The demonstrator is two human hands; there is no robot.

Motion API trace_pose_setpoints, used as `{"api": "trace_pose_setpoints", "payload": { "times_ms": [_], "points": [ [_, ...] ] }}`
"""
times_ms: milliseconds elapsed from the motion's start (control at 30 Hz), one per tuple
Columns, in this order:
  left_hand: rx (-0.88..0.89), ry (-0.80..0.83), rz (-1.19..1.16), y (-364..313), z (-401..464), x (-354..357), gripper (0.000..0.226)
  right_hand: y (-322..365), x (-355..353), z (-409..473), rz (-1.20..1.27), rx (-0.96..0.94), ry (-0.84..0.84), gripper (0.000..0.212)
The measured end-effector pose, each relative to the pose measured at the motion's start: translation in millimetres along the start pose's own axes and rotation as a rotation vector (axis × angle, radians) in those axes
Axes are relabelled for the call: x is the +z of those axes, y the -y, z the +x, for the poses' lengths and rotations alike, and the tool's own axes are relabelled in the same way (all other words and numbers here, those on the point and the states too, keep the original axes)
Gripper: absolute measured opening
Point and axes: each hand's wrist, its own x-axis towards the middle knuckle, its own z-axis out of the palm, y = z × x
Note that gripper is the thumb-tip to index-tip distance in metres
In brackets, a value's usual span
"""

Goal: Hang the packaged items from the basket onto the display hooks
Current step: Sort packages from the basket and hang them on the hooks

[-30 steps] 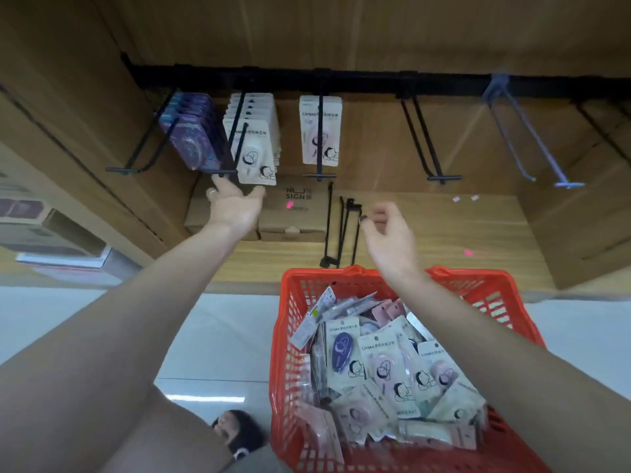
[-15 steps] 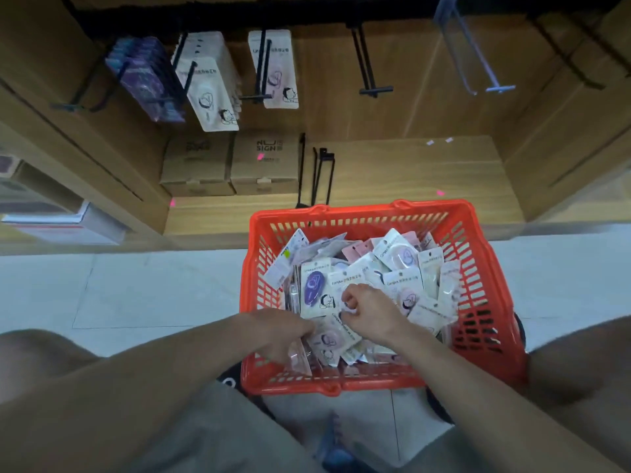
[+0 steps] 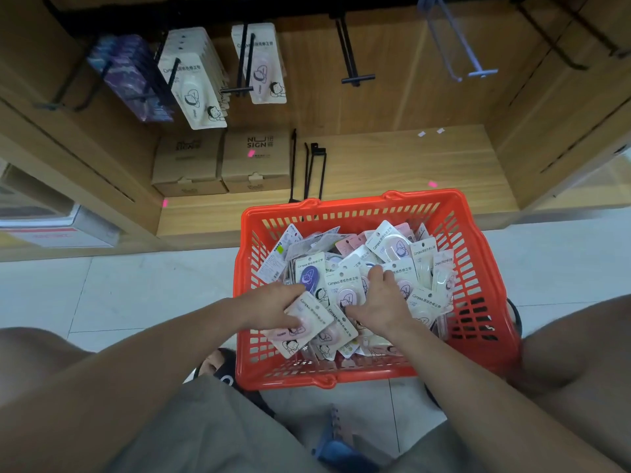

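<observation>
both my hands dropped from the hooks into the red basket (image 3: pixel 478 268) a second ago, and since the last look my left hand (image 3: pixel 273 307) has taken up a pink correction-tape pack (image 3: pixel 300 322). it grips that pack, thumb across the card, long axis running toward the far right, hang hole end away from me. my right hand (image 3: pixel 374 305) is just beside it, fingers curled into the loose pile of packs (image 3: pixel 403 264), pinching at a lilac pack (image 3: pixel 345 285), i think. everything in the basket lies jumbled. up ahead, the pink packs' hook (image 3: pixel 244 63) already carries some; the bare black hook (image 3: pixel 351 59) hangs to its right.
</observation>
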Motion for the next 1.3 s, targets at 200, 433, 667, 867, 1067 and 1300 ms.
{"api": "trace_pose_setpoints", "payload": {
  "times_ms": [200, 433, 667, 867, 1067, 1300],
  "points": [
    [0.035, 0.051, -0.128, -3, 5, 14, 0.029, 1, -5, 2, 0.079, 0.04, -0.003, 0.072],
    [0.114, 0.274, 0.21, -17, 2, 21, 0.051, 3, -4, -9, 0.096, 0.07, 0.046, 0.083],
    [0.178, 0.216, 0.279, -20, 0, 13, 0.066, 14, 10, -24, -0.079, 0.016, 0.124, 0.088],
    [0.179, 0.128, 0.139, -7, -7, 6, 0.045, 14, 0, -17, -0.083, -0.039, 0.008, 0.035],
    [0.101, -0.104, -0.305, 5, -22, -41, 0.018, 25, -7, -3, 0.208, -0.046, -0.038, 0.013],
    [-0.133, -0.375, -0.888, 17, -33, -79, 0.026, 37, 10, 6, -0.044, -0.264, 0.093, 0.043]
  ]
}}
